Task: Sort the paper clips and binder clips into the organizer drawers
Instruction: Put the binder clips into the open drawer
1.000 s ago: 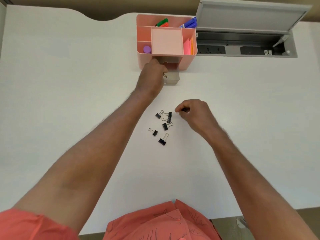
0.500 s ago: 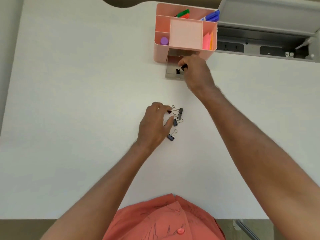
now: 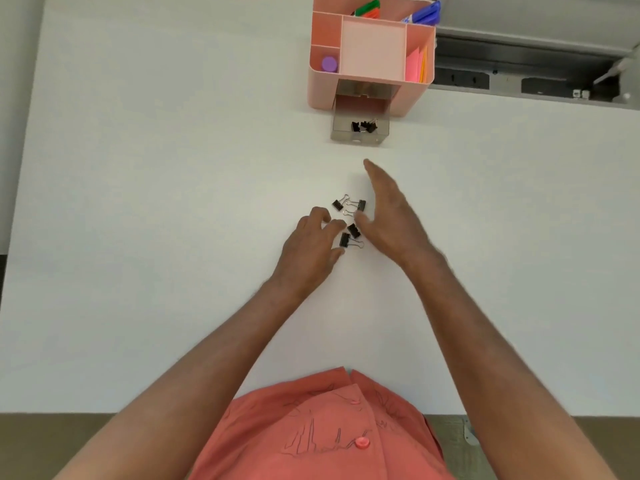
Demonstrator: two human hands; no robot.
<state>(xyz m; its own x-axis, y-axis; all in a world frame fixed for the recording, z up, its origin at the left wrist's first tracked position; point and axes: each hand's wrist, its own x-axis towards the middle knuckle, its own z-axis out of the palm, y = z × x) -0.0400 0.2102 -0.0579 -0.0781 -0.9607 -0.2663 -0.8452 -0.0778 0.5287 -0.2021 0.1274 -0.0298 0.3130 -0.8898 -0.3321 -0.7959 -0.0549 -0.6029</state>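
Note:
Several black binder clips point(image 3: 353, 231) lie loose on the white table point(image 3: 173, 202). My left hand point(image 3: 306, 247) hovers at their left side with bent fingers; one clip point(image 3: 344, 240) lies between its forefinger and thumb, not clearly gripped. My right hand point(image 3: 391, 216) is just right of the pile, fingers straight and pointing away from me, holding nothing. The pink organizer point(image 3: 419, 98) stands at the far edge. Its clear lower drawer point(image 3: 341, 135) is pulled out, with a few binder clips point(image 3: 364, 126) inside.
The organizer's top compartments hold markers point(image 3: 424, 13), a purple cap point(image 3: 329, 64) and pink sticky notes point(image 3: 414, 67). An open cable tray with power sockets point(image 3: 519, 81) sits to its right. The table's near edge runs by my torso.
My right hand left its binder clip in the drawer and came back to the pile with nothing in it. My left hand stayed at the clips. The camera view shifted.

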